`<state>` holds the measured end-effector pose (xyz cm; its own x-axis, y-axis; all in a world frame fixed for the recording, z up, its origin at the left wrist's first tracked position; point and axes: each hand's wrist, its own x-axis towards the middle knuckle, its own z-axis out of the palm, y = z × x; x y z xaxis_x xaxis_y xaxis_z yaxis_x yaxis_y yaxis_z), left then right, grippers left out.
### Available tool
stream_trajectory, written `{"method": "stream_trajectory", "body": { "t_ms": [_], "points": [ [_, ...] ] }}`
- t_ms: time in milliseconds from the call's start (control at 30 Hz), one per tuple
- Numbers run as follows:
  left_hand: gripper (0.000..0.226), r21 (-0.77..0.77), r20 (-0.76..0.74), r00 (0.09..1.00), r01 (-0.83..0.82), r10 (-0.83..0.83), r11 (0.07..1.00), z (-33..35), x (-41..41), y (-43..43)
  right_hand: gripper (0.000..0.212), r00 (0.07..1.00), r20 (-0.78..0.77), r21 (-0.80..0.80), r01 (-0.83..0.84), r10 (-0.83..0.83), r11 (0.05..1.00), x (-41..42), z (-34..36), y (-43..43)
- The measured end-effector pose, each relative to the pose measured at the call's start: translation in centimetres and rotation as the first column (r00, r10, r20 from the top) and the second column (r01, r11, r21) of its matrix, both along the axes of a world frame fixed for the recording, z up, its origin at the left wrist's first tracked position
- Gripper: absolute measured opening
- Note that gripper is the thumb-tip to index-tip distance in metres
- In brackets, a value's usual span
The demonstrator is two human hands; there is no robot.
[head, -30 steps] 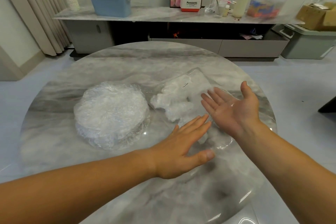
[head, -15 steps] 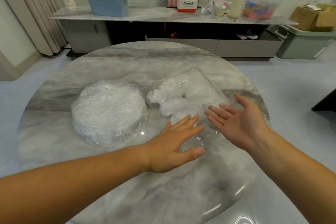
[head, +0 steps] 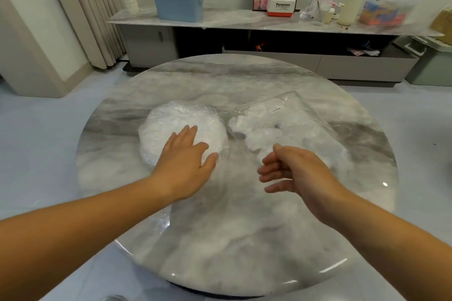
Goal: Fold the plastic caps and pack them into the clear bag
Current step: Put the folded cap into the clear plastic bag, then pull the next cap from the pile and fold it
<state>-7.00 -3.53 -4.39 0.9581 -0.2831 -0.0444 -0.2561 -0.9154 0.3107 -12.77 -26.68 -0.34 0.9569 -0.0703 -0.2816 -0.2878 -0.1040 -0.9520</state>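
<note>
Since the earlier frame, the left hand (head: 186, 159) is shifted from the clear bag (head: 300, 115) onto the round, crinkly stack of plastic caps (head: 168, 122), fingers flat and spread. The right hand (head: 293, 171) is held loosely curled, gripping nothing, near the bag of crumpled caps. Both are carried by the glossy marbled bench (head: 244, 239).

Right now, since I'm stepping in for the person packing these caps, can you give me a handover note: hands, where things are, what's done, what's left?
Left hand: open, fingers straight, laid on the near side of the stack of unfolded caps, which sits left of centre on the round table.
Right hand: loosely curled, holds nothing, just short of the clear bag.
Done: several bunched white caps already lie in the bag.
Left: take caps off the stack, fold them, pack them in.
</note>
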Motion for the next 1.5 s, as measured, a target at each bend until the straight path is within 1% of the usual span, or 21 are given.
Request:
{"method": "stream_trajectory", "body": {
  "t_ms": [67,133,167,200,233,267,367,400,433,500,533,567,633,667,800,967,1133,1300,1400,1500],
  "points": [
    [0.056,0.058,-0.03,0.998,-0.052,0.054,0.997,-0.2,0.3,2.1,0.033,0.994,0.011,-0.094,-0.108,0.109,0.99,-0.1,-0.6,1.7],
    [0.058,0.086,-0.062,0.995,-0.067,0.073,0.994,-0.7,0.6,3.8,0.033,0.977,0.008,-0.169,-0.208,0.212,0.963,-0.3,-1.1,3.3],
    [0.057,0.096,-0.069,0.995,-0.062,0.068,0.993,-1.0,0.7,4.4,0.037,0.965,0.008,-0.209,-0.254,0.261,0.944,-0.5,-1.1,4.0],
    [0.056,0.104,-0.067,0.996,-0.051,0.058,0.993,-1.4,0.8,4.9,0.046,0.952,0.01,-0.254,-0.292,0.305,0.922,-0.7,-1.3,4.5],
    [0.055,0.112,-0.052,0.998,-0.039,0.045,0.993,-1.8,0.8,5.4,0.058,0.939,0.009,-0.297,-0.326,0.344,0.897,-0.7,-1.6,5.0],
    [0.053,0.118,-0.018,0.999,-0.026,0.029,0.993,-2.0,0.9,5.7,0.064,0.926,0.005,-0.339,-0.353,0.377,0.872,-0.8,-1.9,5.2],
    [0.037,0.075,0.115,0.993,-0.004,-0.005,0.997,-2.2,0.9,6.1,0.058,0.913,-0.004,-0.438,-0.369,0.409,0.82,-0.9,-3.1,5.3],
    [0.037,0.062,0.136,0.991,0.01,-0.019,0.998,-2.2,0.9,6.2,0.059,0.911,-0.011,-0.462,-0.37,0.412,0.806,-0.8,-3.4,5.1],
    [0.045,0.056,0.13,0.991,0.028,-0.035,0.998,-2.3,0.8,6.4,0.059,0.912,-0.017,-0.486,-0.366,0.411,0.793,-0.7,-3.6,5.0],
    [0.07,0.024,0.092,0.992,0.079,-0.081,0.997,-2.3,0.5,6.7,0.058,0.918,-0.015,-0.519,-0.347,0.397,0.781,-0.6,-4.0,4.8],
    [0.074,-0.001,0.093,0.989,0.118,-0.118,0.993,-2.2,0.2,6.8,0.058,0.921,-0.017,-0.53,-0.338,0.389,0.777,-0.5,-4.2,4.6],
    [0.072,-0.019,0.094,0.983,0.159,-0.157,0.987,-2.1,-0.1,6.9,0.059,0.923,-0.018,-0.536,-0.334,0.385,0.776,-0.4,-4.3,4.4],
    [0.07,-0.015,0.087,0.974,0.212,-0.209,0.977,-2.0,-0.6,6.9,0.061,0.921,-0.02,-0.543,-0.336,0.388,0.77,-0.4,-4.4,4.2],
    [0.074,-0.001,0.081,0.973,0.218,-0.217,0.976,-2.1,-0.7,6.9,0.061,0.919,-0.02,-0.545,-0.34,0.393,0.767,-0.4,-4.5,4.1],
    [0.088,0.064,0.071,0.978,0.19,-0.194,0.98,-2.6,-0.6,6.6,0.058,0.915,-0.022,-0.545,-0.35,0.404,0.762,-0.6,-4.7,3.9],
    [0.09,-0.015,0.073,0.988,0.135,-0.134,0.991,-2.3,-0.4,6.5,0.06,0.913,-0.023,-0.524,-0.358,0.408,0.772,-0.8,-4.7,3.5],
    [0.085,-0.081,0.054,0.987,0.155,-0.151,0.984,-2.2,-0.8,6.8,0.055,0.906,-0.019,-0.537,-0.366,0.423,0.76,-1.2,-4.6,3.2],
    [0.077,-0.07,0.036,0.985,0.17,-0.168,0.983,-2.6,-1.4,7.3,0.04,0.899,-0.01,-0.546,-0.372,0.437,0.751,-1.8,-4.6,3.2],
    [0.068,-0.026,0.051,0.983,0.179,-0.178,0.983,-2.9,-1.7,6.7,0.036,0.897,-0.006,-0.555,-0.371,0.442,0.744,-2.2,-4.6,3.2],
    [0.06,0.065,0.056,0.987,0.148,-0.152,0.987,-2.8,-1.8,5.4,0.038,0.896,-0.004,-0.564,-0.37,0.445,0.739,-2.4,-4.6,3.2]
  ]
}}
